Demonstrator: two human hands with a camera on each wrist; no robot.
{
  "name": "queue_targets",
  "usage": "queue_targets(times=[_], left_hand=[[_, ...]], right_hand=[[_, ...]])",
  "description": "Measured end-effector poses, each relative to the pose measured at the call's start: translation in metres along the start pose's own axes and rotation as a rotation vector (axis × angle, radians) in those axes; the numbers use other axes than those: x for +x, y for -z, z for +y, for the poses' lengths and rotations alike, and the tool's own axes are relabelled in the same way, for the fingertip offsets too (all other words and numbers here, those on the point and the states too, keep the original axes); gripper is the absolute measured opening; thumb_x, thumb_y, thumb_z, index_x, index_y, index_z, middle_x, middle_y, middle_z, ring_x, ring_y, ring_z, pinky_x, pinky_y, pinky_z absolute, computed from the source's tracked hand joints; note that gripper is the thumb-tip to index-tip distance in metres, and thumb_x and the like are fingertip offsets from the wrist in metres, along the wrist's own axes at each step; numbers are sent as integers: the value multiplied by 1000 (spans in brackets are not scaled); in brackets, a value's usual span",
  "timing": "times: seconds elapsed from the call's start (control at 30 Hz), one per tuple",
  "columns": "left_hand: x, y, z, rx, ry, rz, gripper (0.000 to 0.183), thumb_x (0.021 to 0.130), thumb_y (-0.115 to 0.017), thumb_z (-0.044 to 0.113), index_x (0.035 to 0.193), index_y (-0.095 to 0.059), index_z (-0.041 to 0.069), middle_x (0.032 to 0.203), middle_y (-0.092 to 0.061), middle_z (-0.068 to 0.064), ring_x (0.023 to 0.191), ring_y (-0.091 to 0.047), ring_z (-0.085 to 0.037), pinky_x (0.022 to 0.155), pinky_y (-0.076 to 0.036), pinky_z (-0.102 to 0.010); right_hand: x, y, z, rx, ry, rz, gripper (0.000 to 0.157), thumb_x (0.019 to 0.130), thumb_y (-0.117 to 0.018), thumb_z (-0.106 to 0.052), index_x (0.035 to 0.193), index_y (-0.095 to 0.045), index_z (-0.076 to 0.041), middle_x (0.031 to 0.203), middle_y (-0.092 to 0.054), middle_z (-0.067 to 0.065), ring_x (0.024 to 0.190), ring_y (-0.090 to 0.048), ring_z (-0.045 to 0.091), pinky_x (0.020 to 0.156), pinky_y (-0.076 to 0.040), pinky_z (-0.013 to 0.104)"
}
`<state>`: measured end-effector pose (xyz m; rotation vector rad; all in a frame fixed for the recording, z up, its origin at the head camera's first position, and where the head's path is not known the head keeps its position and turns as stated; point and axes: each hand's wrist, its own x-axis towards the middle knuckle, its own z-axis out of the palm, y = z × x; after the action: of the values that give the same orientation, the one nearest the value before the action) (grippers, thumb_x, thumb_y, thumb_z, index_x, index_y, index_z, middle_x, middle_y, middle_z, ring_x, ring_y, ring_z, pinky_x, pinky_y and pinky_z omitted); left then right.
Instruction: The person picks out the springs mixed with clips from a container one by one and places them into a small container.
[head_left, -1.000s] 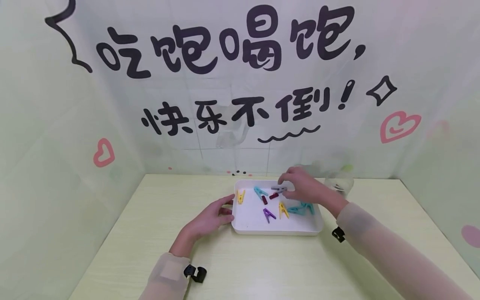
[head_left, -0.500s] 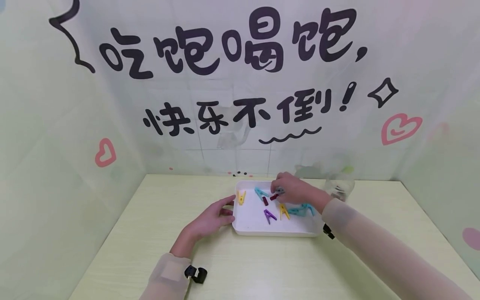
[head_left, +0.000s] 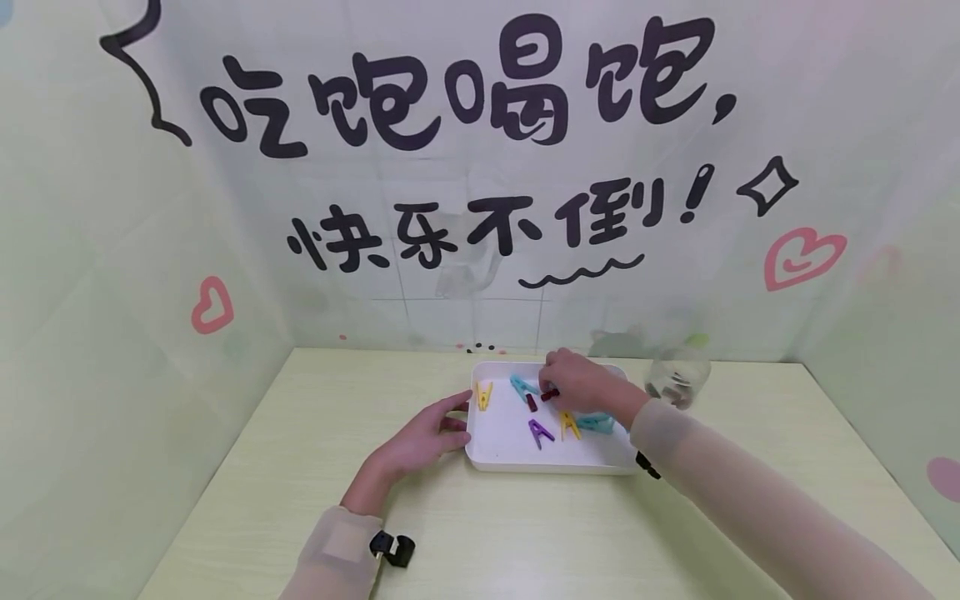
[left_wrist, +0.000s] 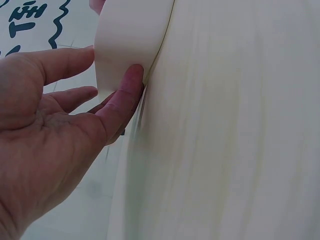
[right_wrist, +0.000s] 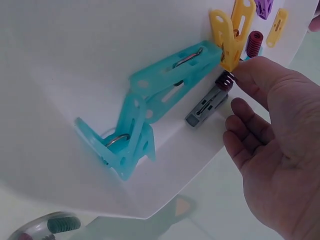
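Observation:
My right hand (head_left: 588, 383) reaches into the white tray (head_left: 480, 454), its thumb and finger pinching a dark red coil spring (right_wrist: 225, 80). Beside that spring lies a grey clothespin (right_wrist: 206, 107). My left hand (head_left: 420, 433) rests against the tray's left wall, with its fingertips on the outside in the left wrist view. Teal clothespins (right_wrist: 175, 75) overlap each other near the tray's right end. A yellow clothespin (head_left: 570, 425), a purple clothespin (head_left: 540, 433) and another yellow clothespin (head_left: 483, 396) lie further left. A second red spring (head_left: 532, 403) lies by a teal clothespin (head_left: 522, 387).
A clear jar (head_left: 678, 379) with several springs inside stands right behind the tray, close to my right forearm. The pale wooden table (head_left: 480, 525) ends at a wall sheet (head_left: 420, 325) printed with large black characters.
My right hand has moved left and down into the tray, from the grey clothespin to the red spring beside it. My left hand has stayed at the tray's left side.

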<state>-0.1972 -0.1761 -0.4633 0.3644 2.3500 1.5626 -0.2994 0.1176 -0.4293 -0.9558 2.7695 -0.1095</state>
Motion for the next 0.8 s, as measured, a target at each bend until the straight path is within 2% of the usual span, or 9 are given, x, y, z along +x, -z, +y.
queue_targets(times=[0.33, 0.67, 0.8], left_hand=[[1, -3, 2, 21, 15, 10, 68, 103, -67, 3, 164, -37, 4, 154, -51, -14, 127, -59, -31, 107, -52, -47], [2, -4, 0, 18, 18, 20, 67, 103, -67, 2, 164, -39, 5, 153, -52, -13, 127, -60, -30, 106, -53, -47], [2, -3, -2, 15, 27, 23, 67, 103, -67, 3, 164, -39, 6, 153, -52, -13, 127, -59, -30, 106, -53, -47]], right_hand=[[-3, -1, -2, -33, -22, -15, 9, 95, -82, -19, 93, -75, -25, 103, -58, -4, 100, -50, 18, 89, -51, 33], [-13, 12, 3, 55, -48, 34, 12, 94, -82, -19, 105, -79, -20, 106, -61, -4, 104, -52, 19, 93, -53, 35], [-20, 17, 5, 110, -44, 61, 10, 94, -81, -18, 103, -79, -20, 108, -62, -3, 105, -53, 21, 93, -53, 37]])
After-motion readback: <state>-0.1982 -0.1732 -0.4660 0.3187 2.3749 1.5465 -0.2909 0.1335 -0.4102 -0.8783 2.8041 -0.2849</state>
